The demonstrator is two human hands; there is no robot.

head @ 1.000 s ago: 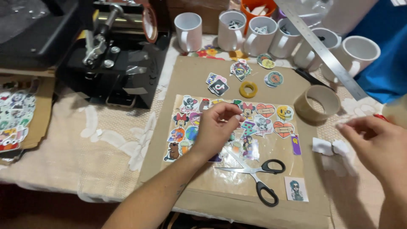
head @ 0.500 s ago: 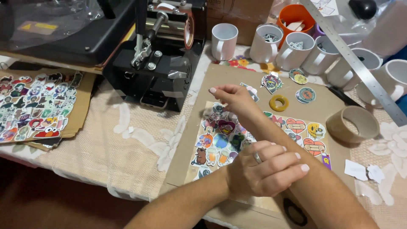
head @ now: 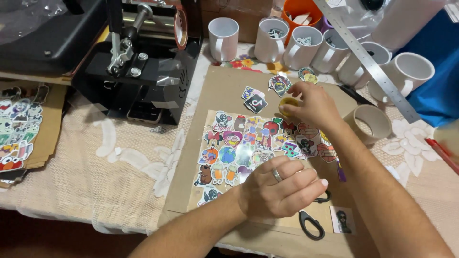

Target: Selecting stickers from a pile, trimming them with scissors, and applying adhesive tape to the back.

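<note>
Lace-patterned cream tablecloth [head: 95, 162] covers the bench, with a black metal mug press [head: 138, 62] sitting at the left. On the brown cardboard [head: 224, 91], my left hand [head: 279, 188] presses flat, fingers curled, onto a glossy sticker sheet [head: 248, 143]. My right hand [head: 311, 102] pinches a small yellow tape roll [head: 288, 102] just above that sheet.

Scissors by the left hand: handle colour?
Black handles on the scissors, partly under the left hand; head view.
</note>
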